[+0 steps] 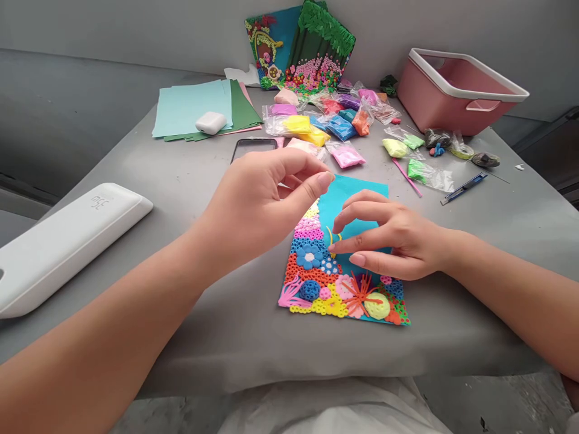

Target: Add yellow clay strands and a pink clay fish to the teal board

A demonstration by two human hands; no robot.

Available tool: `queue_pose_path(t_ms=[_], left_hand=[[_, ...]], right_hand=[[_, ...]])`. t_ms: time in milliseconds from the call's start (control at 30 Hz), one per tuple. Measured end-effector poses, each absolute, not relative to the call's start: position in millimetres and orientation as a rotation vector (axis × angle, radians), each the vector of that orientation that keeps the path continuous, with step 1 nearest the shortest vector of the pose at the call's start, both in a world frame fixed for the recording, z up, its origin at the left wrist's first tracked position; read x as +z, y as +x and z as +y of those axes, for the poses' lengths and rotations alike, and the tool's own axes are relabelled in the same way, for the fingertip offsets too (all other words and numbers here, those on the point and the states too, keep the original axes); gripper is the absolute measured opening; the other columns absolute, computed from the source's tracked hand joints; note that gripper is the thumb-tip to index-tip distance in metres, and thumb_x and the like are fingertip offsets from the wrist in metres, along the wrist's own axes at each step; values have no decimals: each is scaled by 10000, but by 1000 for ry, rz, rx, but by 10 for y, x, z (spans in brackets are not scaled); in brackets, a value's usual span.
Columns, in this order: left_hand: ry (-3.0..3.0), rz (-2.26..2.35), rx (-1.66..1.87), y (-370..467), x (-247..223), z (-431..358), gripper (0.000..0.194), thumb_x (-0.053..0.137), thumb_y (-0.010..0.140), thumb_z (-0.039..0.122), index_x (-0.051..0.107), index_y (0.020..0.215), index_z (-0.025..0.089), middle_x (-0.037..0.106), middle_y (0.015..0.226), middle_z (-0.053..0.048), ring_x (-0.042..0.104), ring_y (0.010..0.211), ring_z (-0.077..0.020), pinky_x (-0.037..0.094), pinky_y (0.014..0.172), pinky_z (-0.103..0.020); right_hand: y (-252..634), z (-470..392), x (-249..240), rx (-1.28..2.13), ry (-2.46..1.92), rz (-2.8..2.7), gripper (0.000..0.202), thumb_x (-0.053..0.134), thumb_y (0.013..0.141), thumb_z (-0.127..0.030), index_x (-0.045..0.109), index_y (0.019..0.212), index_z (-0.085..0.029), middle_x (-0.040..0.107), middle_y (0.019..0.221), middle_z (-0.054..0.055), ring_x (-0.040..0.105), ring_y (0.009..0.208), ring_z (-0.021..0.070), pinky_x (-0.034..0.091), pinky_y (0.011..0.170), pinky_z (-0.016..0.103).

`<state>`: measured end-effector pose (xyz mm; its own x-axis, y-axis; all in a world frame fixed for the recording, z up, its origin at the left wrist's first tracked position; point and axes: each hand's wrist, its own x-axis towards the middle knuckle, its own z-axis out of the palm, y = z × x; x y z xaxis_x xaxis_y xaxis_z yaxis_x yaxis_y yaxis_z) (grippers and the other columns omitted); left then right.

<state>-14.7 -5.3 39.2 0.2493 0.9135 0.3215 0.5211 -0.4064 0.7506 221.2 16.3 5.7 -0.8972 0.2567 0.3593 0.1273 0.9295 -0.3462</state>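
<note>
A blue card (357, 187) lies near the table's front edge, its left side and bottom decorated with coloured clay rings, a blue clay flower (309, 257) and other clay shapes. My left hand (266, 205) is over the card's upper left corner, thumb and forefinger pinched together; anything between them is too small or hidden to make out. My right hand (393, 235) is over the card's right half with its fingers spread and nothing visibly held. Its forefinger tip is at some thin yellow clay strands (340, 237), and whether it touches them is unclear.
Several bags of coloured clay (341, 128) lie behind the card. A pink basket (452, 99) stands at back right, with a utility knife (464, 188) in front. Coloured sheets (190, 105) bear a white case (210, 123). A long white device (67, 241) lies left; a phone (253, 146) is partly hidden.
</note>
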Motion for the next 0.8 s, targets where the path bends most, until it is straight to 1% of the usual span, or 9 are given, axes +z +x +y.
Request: queue_pose_path(t_ms=[200,367,500,633,800], left_hand=[[2014,1298,1030,-145,397,-52,247,649,930,404,760,909,184,784,942,-47,717,877,-190,588,753,-269],[2031,1307,1029,-153,393,-54,249,645,935,407,760,899,189,783,931,-40,718,867,-189,590,735,-270],[2033,1288,1037,-150,385,-50,223,642,937,359,777,896,187,789,932,-35,726,891,-189,595,765,-267],[2037,1243,1066,-150,370,-40,138,676,903,291,780,912,200,791,942,-16,732,901,-181,609,812,-268],[2018,1200,1065,-162,349,-28,93,678,880,202,758,919,229,780,943,3,740,886,-157,615,831,-245]], right_hand=[[2197,163,33,431,-269,-2719,256,543,972,-256,769,1070,-183,681,1108,116,553,1018,232,445,1035,471],[2217,155,74,455,-253,-2658,266,526,973,-220,769,1075,-185,675,1096,119,573,990,217,456,1010,447],[2212,148,58,439,-253,-2679,255,544,964,-226,776,1057,-179,683,1103,121,573,1001,224,450,1026,463],[2199,160,14,458,-254,-2690,254,549,961,-236,782,1044,-179,700,1100,119,579,1018,231,455,1032,466],[2225,186,15,459,-252,-2641,279,517,952,-191,752,1097,-151,759,1108,112,620,1074,238,457,1069,455]])
